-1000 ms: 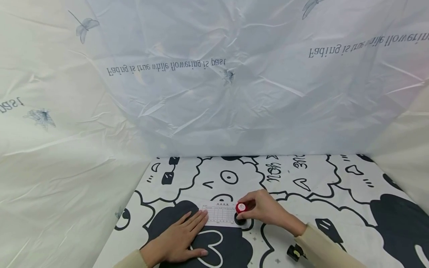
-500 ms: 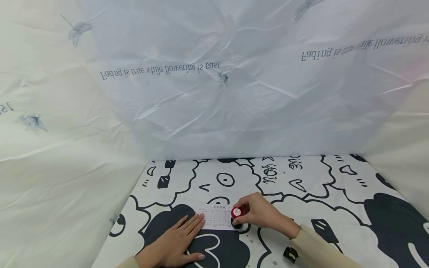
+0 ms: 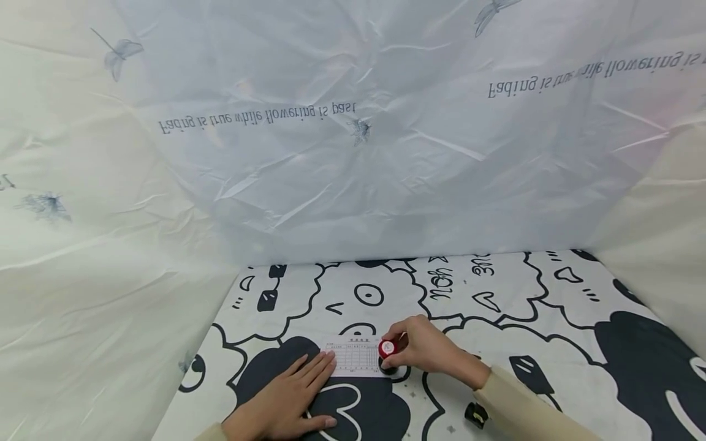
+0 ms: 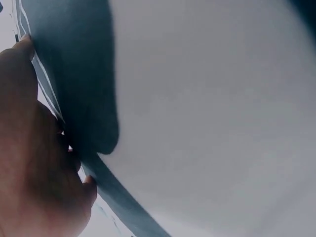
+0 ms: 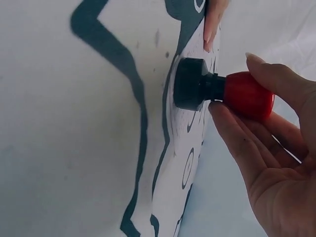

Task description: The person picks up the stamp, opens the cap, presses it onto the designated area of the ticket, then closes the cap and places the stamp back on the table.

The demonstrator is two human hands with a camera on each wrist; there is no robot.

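Observation:
A self-inking-looking stamp with a red handle and a round black base stands on the right end of a printed form. My right hand grips its red handle between thumb and fingers. In the right wrist view the black base appears to rest on the paper. My left hand lies flat with straight fingers, the fingertips on the form's left end. Only part of the left hand shows in the left wrist view, against the patterned cloth.
A small black object with a yellow patch lies near the right forearm. A white cloth with black cartoon drawings covers the table. Pale printed sheeting rises behind and at both sides.
The head view has shifted slightly, so the scene sits a little further left. Both hands, the form and the stamp keep nearly the same places relative to each other.

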